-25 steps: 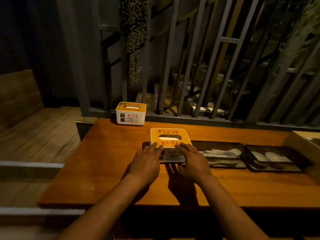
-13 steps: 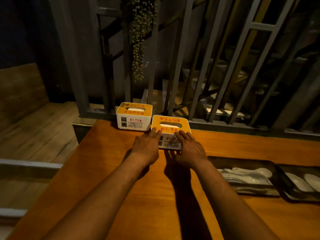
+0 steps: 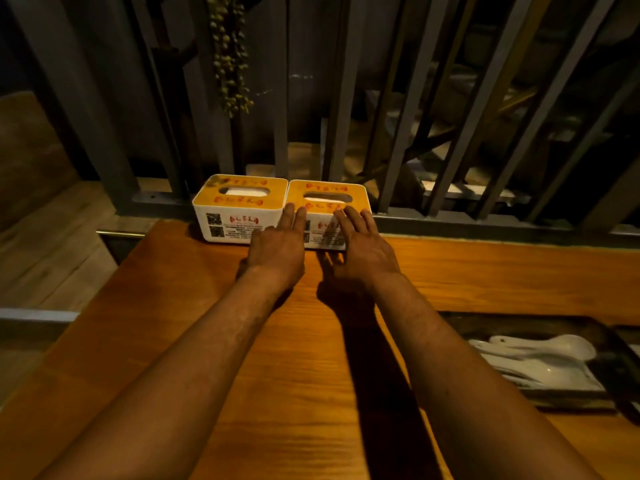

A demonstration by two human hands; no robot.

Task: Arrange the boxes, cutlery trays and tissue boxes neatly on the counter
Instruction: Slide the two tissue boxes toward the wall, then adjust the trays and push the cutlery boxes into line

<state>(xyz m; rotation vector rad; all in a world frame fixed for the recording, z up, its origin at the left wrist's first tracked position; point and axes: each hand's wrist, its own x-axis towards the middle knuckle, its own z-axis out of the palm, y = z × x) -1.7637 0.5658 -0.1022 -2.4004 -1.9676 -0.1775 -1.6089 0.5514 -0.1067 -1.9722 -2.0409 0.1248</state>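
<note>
At the far left edge of the wooden desk [image 3: 214, 358], against the grey metal railing [image 3: 450, 221], stands a white tissue box [image 3: 239, 209] with an orange lid and a slot showing white tissue. Touching its right side stands a second tissue box [image 3: 329, 202] of the same kind, so the two form a row along the railing. The left hand [image 3: 277, 247] lies flat with fingers straight and together, its fingertips [image 3: 292, 213] pressed on the near face of the second box close to the seam between the boxes; its grip is spread, curled round nothing. The right hand [image 3: 363, 251] lies likewise, fingers straight and slightly fanned against that box's near right part. At the near right, well apart, a dark tray [image 3: 519, 322] holds white spoons [image 3: 543, 358].
</note>
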